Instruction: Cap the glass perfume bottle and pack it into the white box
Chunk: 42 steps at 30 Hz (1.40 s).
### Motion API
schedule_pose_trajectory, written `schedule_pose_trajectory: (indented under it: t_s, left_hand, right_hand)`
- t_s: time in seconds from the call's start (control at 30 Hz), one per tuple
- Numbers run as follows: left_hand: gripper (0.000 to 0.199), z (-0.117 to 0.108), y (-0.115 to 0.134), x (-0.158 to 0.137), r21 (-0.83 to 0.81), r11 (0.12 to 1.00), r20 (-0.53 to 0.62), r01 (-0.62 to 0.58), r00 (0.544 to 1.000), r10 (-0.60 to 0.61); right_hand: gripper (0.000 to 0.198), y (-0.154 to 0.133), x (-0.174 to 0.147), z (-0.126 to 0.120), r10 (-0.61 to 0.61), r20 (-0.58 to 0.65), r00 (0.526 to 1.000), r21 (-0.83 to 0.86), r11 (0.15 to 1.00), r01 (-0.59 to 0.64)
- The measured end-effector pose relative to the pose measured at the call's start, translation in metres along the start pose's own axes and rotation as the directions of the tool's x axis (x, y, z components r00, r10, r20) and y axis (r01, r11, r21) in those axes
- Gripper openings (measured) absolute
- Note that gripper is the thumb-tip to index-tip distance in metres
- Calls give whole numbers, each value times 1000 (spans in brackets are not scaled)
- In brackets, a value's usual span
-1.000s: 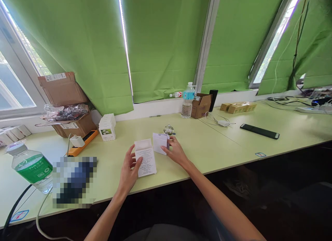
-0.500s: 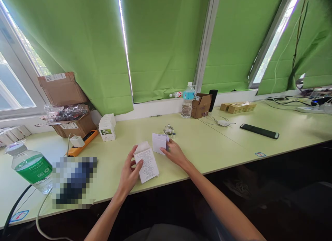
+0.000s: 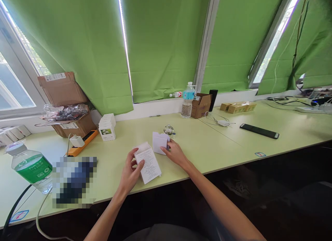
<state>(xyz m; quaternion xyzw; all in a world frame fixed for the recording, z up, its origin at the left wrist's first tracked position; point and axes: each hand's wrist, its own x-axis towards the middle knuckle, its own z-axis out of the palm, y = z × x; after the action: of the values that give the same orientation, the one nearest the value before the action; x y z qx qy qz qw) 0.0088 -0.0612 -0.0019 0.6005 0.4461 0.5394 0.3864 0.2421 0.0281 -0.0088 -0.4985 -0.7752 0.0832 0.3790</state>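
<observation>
My left hand (image 3: 132,169) grips a white printed box (image 3: 149,166) by its sides, near the front edge of the table. The box is tilted and its top flap stands up at the far end. Just right of it, my right hand (image 3: 176,152) pinches a folded white card insert (image 3: 159,143) between thumb and fingers. The insert is apart from the box; some of my right fingers are hidden behind it. Beyond the insert lie a small shiny round object (image 3: 168,129) and a little vial-like piece (image 3: 174,135).
A stack of small white boxes (image 3: 107,129) stands at the back left, beside an orange power strip (image 3: 83,144) and an open carton (image 3: 75,126). Water bottles (image 3: 33,170) stand left and at the back. A black phone (image 3: 259,131) lies right.
The white box has shifted slightly to the right with my left hand. The card insert has turned a little in my right hand, showing more of its face.
</observation>
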Motion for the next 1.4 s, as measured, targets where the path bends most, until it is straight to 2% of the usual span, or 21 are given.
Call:
schedule_pose_trajectory:
  t_s: [0.63,1.4]
  left_hand:
    - [50,1,1,0,23,1000,70,19,997,-21]
    - [50,1,3,0,30,999,89,29,995,-32]
  right_hand:
    - [26,-1,0,0,-6,9,1000,-6,1000,6]
    - [24,-4,-1,-2,6,5,1000,3,1000,-6]
